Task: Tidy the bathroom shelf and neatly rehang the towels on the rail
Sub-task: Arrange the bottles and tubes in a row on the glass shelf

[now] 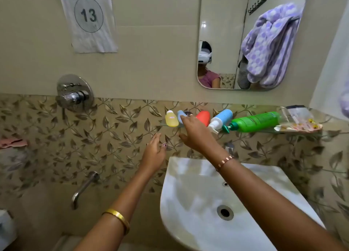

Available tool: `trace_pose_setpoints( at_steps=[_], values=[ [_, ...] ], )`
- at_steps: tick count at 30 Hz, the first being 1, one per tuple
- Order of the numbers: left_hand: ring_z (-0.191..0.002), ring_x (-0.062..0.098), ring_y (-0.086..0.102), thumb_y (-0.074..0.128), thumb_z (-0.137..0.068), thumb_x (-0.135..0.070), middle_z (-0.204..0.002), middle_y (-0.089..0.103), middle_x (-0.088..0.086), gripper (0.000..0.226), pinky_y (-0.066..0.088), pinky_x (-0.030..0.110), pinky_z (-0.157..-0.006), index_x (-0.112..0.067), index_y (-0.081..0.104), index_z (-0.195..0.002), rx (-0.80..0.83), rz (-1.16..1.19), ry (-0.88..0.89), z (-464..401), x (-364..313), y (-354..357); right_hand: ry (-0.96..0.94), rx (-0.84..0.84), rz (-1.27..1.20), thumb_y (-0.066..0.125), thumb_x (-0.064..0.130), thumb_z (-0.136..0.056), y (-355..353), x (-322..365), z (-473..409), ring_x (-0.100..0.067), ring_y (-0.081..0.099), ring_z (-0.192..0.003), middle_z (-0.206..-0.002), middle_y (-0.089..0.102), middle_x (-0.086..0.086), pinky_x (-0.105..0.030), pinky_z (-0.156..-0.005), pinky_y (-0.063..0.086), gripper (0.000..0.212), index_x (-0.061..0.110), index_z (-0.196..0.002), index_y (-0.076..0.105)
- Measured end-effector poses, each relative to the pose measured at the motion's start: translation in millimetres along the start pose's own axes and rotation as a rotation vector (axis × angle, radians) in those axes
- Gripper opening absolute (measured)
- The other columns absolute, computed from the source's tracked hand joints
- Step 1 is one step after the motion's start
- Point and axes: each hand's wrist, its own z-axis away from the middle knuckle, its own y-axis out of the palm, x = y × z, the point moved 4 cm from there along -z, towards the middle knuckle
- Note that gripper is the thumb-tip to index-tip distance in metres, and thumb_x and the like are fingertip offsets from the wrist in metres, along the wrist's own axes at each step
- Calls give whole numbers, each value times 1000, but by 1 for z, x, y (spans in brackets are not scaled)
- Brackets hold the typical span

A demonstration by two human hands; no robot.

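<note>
A glass shelf (294, 132) above the basin carries a yellow bottle (171, 119), a small blue bottle (180, 113), a red bottle (204, 116), a blue pump bottle (222, 118), a green pump bottle (255, 121) lying on its side, and a crumpled packet (300, 120). My right hand (196, 133) reaches over the shelf, fingertips on the small blue bottle, thumb spread below the shelf. Lower and to the left, my left hand (154, 152) is open and holds nothing. A purple dotted towel (270, 43) shows bunched on a rail in the mirror; a purple edge (344, 103) shows at far right.
A white basin (198, 194) with its tap (229, 148) sits under the shelf. A chrome shower mixer (74, 94) and spout (85, 186) are on the wall at left. A pink cloth (13, 143) lies at the far left. A paper sign (87, 16) hangs above.
</note>
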Motion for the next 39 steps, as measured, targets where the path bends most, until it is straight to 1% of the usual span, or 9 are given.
trace_pose_setpoints(
  at_steps=[5,7,13,19,27,29,31,33,39],
  values=[
    [-132,16,36,46,-93,-15,-147,37,9,49,27,25,-101,-14,33,-140,-72,104,-88,-38,17,7,-85,144,200,56,10,-80,28,-10,-46,-31,54,-100,-113,55,-19,-35,-78,45,31,1,-110,60],
    [-130,16,38,46,-93,-16,-146,39,7,48,29,26,-98,-17,34,-140,-116,145,-137,-53,27,12,-145,153,267,52,2,-79,40,-11,-59,-32,56,-95,-105,60,-19,-35,-72,46,27,-2,-104,61],
    [-134,17,34,44,-93,-8,-147,37,7,48,28,26,-100,-18,36,-139,-200,232,-170,-87,37,26,-273,156,324,47,-2,-85,67,-6,-84,-36,58,-100,-111,59,-19,-40,-82,44,27,-1,-110,56],
    [-135,18,34,43,-92,-4,-147,38,5,50,28,25,-100,-19,36,-139,-252,142,-151,-106,52,17,-234,131,247,47,-11,-81,77,-6,-96,-34,59,-96,-105,61,-22,-35,-67,36,27,-5,-106,55],
    [-124,5,38,52,-88,-6,-140,46,0,51,33,18,-95,-18,40,-136,-139,52,47,-133,48,19,-175,-43,134,41,-7,-82,69,-15,-105,-32,58,-92,-101,62,-18,-34,-68,38,25,-1,-103,53],
    [-122,3,37,54,-87,-7,-138,46,-3,52,32,10,-93,-17,40,-137,-107,25,95,-143,43,22,-123,-72,77,43,-4,-82,61,-21,-110,-34,58,-95,-104,63,-18,-36,-72,42,24,0,-104,52],
    [-120,1,38,56,-86,-8,-130,47,-9,54,29,-7,-80,-18,39,-137,-87,15,134,-151,38,26,-64,-83,2,48,-2,-81,53,-27,-117,-35,58,-97,-106,62,-19,-38,-74,43,24,-1,-104,53],
    [-117,-1,37,59,-85,-8,-126,47,-10,58,27,-12,-75,-17,38,-137,-83,26,163,-158,34,28,4,-104,-65,48,-4,-79,47,-31,-127,-37,59,-96,-103,63,-21,-36,-68,40,22,-1,-101,54],
    [-126,4,38,69,-78,-23,-142,45,3,71,32,17,-98,-17,34,-140,-86,-9,223,-175,28,30,200,-69,-157,50,-3,-79,42,-37,-149,-40,59,-93,-100,63,-25,-30,-63,30,19,-2,-98,55]
  ],
)
